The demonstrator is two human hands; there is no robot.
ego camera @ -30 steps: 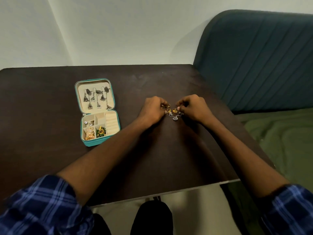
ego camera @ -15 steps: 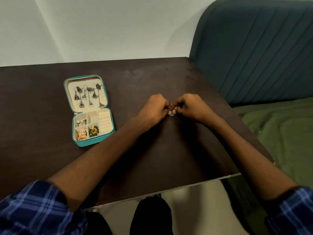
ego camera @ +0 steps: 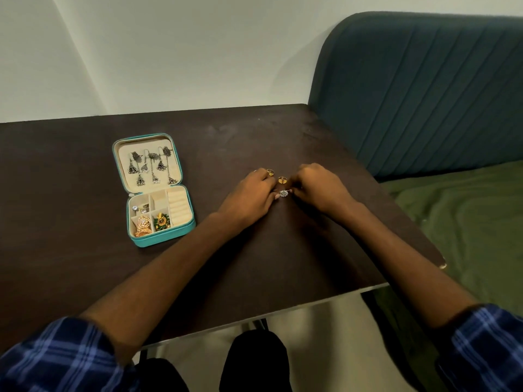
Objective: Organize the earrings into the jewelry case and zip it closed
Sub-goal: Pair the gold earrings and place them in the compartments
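Both hands working loose pieces at table [ego camera: 85, 264] centre. Left hand [ego camera: 249, 193] and right hand [ego camera: 317, 185] pinching narrow on silver piece [ego camera: 283, 193]. Two gold pieces [ego camera: 282, 180] lying at its 12 o'clock. Jewelry case [ego camera: 154, 188] sitting open at 9 o'clock, well apart. Advice: lift one piece only, fingertip pinch, carry low to free compartment.

On the table [ego camera: 85, 264] in front of you, the open case [ego camera: 154, 190] lies to your left, its lid flat behind the tray. Earrings [ego camera: 150, 166] hang in the lid; more sit in the tray's near-left compartments. Your left hand [ego camera: 250, 195] and right hand [ego camera: 318, 188] meet at the table's middle, three rings [ego camera: 282, 180] between and just behind them. A sofa [ego camera: 424, 89] stands to your right.
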